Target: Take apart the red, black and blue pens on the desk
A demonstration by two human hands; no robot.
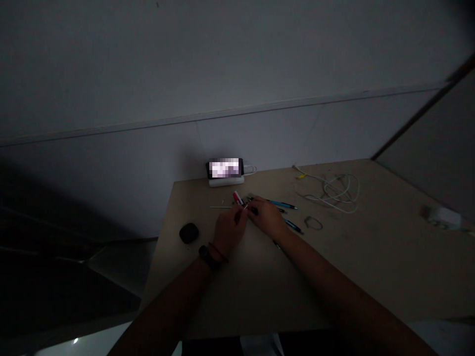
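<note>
Close together over the desk, my left hand (230,226) and my right hand (267,216) meet at the fingertips. Both have closed fingers. A small thin pale piece (245,206) shows at the left fingertips; its kind is too dim to tell. Something dark shows at the right fingers, but I cannot make it out. Just beyond the hands lies a red and white marker (237,198). Several pens, blue pen (284,203) and dark-and-blue pen (294,226) among them, lie beside and partly behind my right hand. A thin pale rod (220,207) rests left of the hands.
A lit phone (224,168) leans at the wall on a white block (226,182). The black rounded case (189,233) sits near the desk's left edge. At right are a thin loop (313,223), a coiled white cable (336,190) and a blurred pale item (445,217).
</note>
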